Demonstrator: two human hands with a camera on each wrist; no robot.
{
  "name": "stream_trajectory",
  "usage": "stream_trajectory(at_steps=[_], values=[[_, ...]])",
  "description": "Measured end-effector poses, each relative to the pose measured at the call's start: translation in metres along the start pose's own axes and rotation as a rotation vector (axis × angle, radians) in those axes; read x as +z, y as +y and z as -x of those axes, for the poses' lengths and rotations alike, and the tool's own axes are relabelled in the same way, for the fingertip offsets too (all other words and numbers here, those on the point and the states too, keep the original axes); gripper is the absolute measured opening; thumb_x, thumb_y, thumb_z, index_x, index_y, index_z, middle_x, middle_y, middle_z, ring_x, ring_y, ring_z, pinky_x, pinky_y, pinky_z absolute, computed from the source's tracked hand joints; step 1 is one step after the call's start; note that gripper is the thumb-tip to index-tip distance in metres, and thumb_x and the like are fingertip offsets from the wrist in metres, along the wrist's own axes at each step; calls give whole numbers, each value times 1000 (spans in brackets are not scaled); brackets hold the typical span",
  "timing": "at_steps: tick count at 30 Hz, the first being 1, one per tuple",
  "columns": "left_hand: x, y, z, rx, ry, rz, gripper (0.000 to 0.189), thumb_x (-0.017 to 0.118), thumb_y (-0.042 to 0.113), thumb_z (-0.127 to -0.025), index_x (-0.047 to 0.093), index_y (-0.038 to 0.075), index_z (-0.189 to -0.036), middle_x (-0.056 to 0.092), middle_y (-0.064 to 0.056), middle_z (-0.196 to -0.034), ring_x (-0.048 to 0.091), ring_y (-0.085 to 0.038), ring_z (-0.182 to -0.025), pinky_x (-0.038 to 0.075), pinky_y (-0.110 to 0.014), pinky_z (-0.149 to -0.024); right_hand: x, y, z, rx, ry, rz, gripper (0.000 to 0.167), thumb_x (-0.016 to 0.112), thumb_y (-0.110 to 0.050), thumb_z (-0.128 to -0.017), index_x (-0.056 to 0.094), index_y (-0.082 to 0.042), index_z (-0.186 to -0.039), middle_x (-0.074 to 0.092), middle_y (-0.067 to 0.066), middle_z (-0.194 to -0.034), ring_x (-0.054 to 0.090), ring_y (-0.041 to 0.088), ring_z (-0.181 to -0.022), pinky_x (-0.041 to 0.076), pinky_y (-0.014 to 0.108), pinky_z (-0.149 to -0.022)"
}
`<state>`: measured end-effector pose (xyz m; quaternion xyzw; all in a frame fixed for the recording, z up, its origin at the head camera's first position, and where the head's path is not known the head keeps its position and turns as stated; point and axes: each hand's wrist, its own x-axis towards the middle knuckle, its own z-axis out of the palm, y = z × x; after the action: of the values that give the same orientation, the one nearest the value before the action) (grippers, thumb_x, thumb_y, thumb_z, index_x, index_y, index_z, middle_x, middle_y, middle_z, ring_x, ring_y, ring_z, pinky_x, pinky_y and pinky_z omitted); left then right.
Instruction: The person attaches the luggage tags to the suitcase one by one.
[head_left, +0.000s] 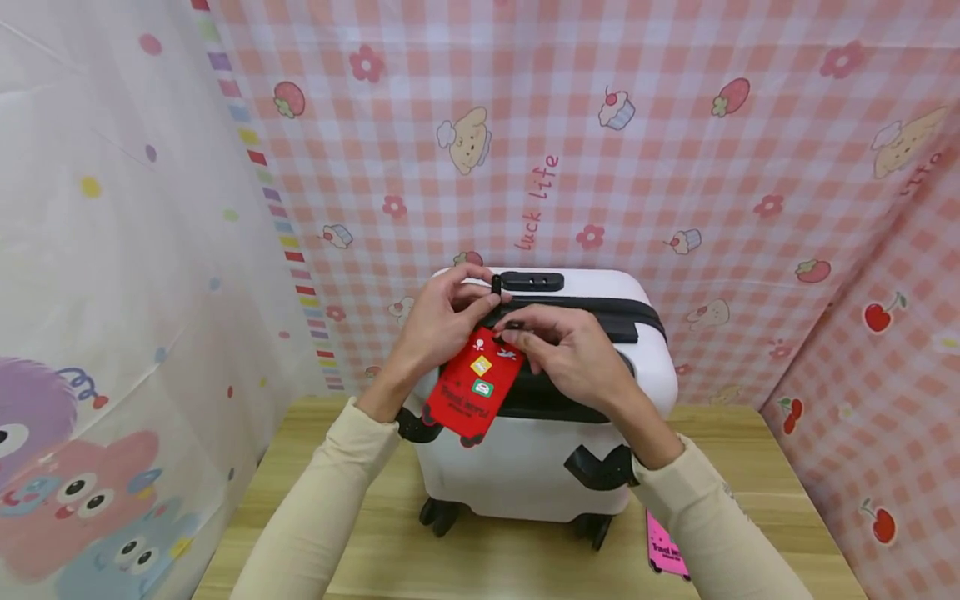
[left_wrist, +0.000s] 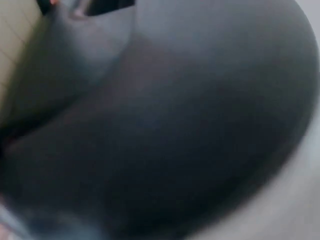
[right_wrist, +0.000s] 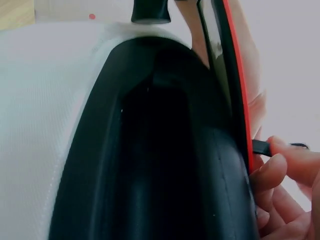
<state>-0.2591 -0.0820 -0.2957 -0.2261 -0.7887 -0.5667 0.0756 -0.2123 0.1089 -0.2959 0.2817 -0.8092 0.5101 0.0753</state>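
A red luggage tag [head_left: 467, 392] with small stickers and black wheel shapes hangs slanted in front of the suitcase's dark handle recess. Its black strap [head_left: 496, 285] stands up between the thumb and fingers of my left hand [head_left: 442, 325], which pinches it. My right hand [head_left: 573, 354] pinches the strap's other part close to the tag's top edge. In the right wrist view the tag [right_wrist: 239, 75] shows edge-on, and the fingers of that hand [right_wrist: 287, 192] grip a short black strap piece [right_wrist: 261, 147]. The left wrist view is filled by a blurred dark surface.
The white suitcase [head_left: 517, 475] stands upright on its black wheels on a wood-grain table [head_left: 375, 550]. A black lock panel [head_left: 531, 282] sits on its top. A pink luggage tag [head_left: 663, 546] lies right of it, partly behind my right sleeve. Patterned curtains [head_left: 570, 125] surround the table.
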Motion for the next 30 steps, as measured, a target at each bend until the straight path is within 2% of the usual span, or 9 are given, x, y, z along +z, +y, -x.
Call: stream_trajectory(at_steps=[6,9,13,17,24,30], values=[[0,-2,-3,-24,19,9,17,66,11,-95,62,6,-111,76,-6,-104,68,-16,-85,52,-27,-74,2,-2,-1,60,35,-9,16,66,-10,-95,70,-10,-111,64,7,-78,53,21,-60,48,28,-57],[0,-3,-2,-16,34,34,18,66,9,-95,62,5,-112,76,-8,-105,69,-17,-87,54,-26,-74,4,0,-3,48,84,3,21,68,-8,-93,68,-7,-113,70,7,-88,58,19,-65,47,26,-59],[-1,-4,-1,10,59,58,18,65,8,-95,63,4,-113,75,-9,-105,70,-17,-90,56,-25,-76,5,0,-5,15,132,42,28,70,-6,-91,63,-5,-118,74,6,-93,65,16,-71,49,25,-63],[-1,-4,0,26,82,64,19,66,8,-95,64,4,-113,75,-9,-105,71,-17,-92,55,-24,-77,7,-3,-8,26,153,72,30,70,-6,-91,57,-5,-118,75,7,-91,65,16,-66,48,26,-67],[0,-4,-1,65,130,129,18,68,4,-93,65,-1,-110,75,-16,-103,72,-19,-91,57,-24,-79,11,-13,-14,67,147,83,28,72,-6,-89,56,-5,-112,76,7,-92,65,16,-65,50,29,-68],[0,-4,1,70,148,140,19,68,5,-92,65,-1,-110,74,-19,-97,69,-13,-81,56,-23,-75,12,-9,-16,53,104,-2,27,70,-6,-91,56,-6,-114,74,8,-91,61,18,-60,48,26,-56]])
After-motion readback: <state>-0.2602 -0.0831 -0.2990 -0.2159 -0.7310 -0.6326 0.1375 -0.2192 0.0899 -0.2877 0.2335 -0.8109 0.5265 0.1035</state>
